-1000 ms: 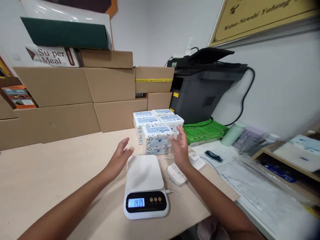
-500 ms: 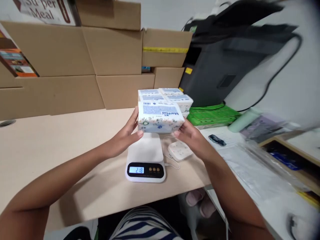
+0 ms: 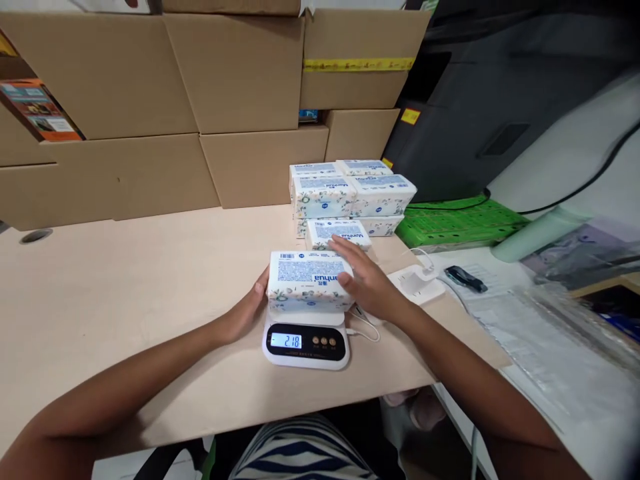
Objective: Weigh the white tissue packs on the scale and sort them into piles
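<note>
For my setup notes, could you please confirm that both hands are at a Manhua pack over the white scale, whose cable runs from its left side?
Not quite: the head view shows the cable running from the right side of the white scale, not its left.

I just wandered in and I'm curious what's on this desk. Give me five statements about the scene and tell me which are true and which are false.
1. The left hand and the right hand flank the nearest tissue pack. True.
2. The power strip lies to the right of the scale. True.
3. The scale's display is blank. False: the display is lit and shows the digits 2.18.
4. The other packs are at the far left of the table. False: the other packs stand beyond the nearest one, in front of the cardboard boxes.
5. Yellow tape runs across one of the boxes. True.
</note>
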A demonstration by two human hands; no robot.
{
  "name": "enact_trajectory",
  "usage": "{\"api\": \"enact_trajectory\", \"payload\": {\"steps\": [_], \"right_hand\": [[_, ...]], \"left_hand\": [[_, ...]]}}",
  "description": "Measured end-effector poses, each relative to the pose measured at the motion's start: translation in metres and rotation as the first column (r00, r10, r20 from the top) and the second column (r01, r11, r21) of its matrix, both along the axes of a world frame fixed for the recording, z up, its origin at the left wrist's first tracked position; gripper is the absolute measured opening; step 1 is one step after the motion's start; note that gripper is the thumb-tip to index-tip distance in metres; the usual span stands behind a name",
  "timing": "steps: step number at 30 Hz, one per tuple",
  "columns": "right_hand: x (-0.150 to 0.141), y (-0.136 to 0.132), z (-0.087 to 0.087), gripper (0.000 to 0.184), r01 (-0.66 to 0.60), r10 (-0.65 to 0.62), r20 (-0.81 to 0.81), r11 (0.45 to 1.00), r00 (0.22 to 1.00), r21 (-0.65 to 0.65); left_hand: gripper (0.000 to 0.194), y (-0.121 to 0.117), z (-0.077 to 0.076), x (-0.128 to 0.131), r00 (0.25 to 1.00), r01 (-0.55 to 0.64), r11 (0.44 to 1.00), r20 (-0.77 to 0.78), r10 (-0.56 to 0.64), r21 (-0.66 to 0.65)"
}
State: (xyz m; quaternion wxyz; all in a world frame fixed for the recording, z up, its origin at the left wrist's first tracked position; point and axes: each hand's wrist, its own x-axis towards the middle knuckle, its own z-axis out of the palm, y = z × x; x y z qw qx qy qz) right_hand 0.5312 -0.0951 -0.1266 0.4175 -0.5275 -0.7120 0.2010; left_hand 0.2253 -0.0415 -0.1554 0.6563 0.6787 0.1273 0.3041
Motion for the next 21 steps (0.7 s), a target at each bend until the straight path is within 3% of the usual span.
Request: {"api": "enact_trajectory", "payload": {"steps": [3, 10, 16, 21], "right_hand": [[0.0, -0.003, -0.007, 0.09, -0.049, 0.048, 0.081, 0.999, 0.996, 0.017], [-0.002, -0.014, -0.013, 0.059, 0.024, -0.039, 0.11, 0.991, 0.993, 0.134], [-0.015, -0.013, -0.015, 0.054, 0.095, -0.118, 0.1, 0.973, 0.988, 0.21], [-0.014, -0.019, -0.016, 0.056, 0.164, -0.197, 0.095, 0.946, 0.976, 0.279]], "left_hand": [[0.081, -0.001, -0.001, 0.002, 0.997, -0.014, 0.999, -0.073, 0.016, 0.034], [0.069, -0.002, -0.002, 0.002, 0.99, -0.11, 0.994, -0.091, 0.112, 0.021], [0.066, -0.002, -0.006, 0.007, 0.99, -0.129, 0.989, -0.056, 0.126, -0.072], [0.064, 0.0, -0.013, 0.003, 0.986, -0.14, 0.989, -0.097, 0.134, -0.05]]}}
